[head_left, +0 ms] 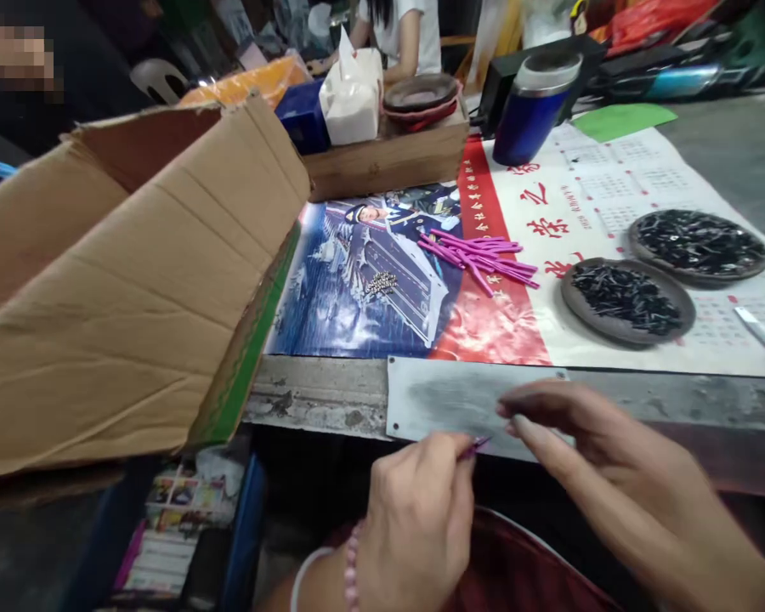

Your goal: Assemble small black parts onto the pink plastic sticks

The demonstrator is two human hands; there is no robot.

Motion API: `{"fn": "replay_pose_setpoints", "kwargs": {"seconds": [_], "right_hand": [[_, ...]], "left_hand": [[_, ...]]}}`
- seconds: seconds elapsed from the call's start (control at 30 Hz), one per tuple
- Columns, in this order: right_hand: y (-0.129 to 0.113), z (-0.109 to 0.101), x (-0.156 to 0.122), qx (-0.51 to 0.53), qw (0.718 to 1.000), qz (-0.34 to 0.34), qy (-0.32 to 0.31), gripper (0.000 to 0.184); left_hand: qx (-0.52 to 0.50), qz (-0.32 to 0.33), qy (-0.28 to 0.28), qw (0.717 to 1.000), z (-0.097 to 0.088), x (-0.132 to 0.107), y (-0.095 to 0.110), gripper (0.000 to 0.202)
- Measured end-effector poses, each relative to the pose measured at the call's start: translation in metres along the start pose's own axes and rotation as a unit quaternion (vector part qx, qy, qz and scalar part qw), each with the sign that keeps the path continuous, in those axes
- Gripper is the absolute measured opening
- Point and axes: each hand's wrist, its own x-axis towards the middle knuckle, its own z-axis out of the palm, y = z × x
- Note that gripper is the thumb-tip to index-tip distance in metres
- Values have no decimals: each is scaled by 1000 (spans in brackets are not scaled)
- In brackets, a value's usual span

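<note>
My left hand (421, 510) is closed around a thin purple stick (479, 444), of which only a short end with a dark tip shows beyond the fingers. To its right, my right hand (605, 467) hovers over the metal plate (446, 399) at the table edge. Its thumb and forefinger come together in a pinch; anything between them is too small to make out. Several longer purple sticks (478, 255) lie in a loose pile on the poster. Left of that pile is a small heap of silvery beads (382, 283).
Two brown dishes, a nearer one (679, 327) and a farther one (762, 255), hold small dark slivers. A large cardboard box (115, 306) stands at left. Behind are a wooden box (388, 161), tissues (352, 102) and a blue tumbler (529, 119). A person (408, 42) sits beyond.
</note>
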Motion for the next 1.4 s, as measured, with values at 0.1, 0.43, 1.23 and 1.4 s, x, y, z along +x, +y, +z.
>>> {"fn": "replay_pose_setpoints", "kwargs": {"seconds": [0.1, 0.43, 1.23, 1.4], "right_hand": [[8, 0, 14, 83, 993, 32, -82, 24], [9, 9, 11, 168, 975, 67, -130, 29], [7, 48, -8, 195, 981, 19, -9, 22], [5, 51, 1, 87, 994, -58, 24, 39]], "left_hand": [[1, 10, -9, 1000, -1, 1, 1, 15], [30, 50, 21, 998, -1, 4, 6, 15], [-436, -193, -92, 874, 5, 8, -3, 21], [-467, -233, -103, 847, 1, 5, -2, 28]]}}
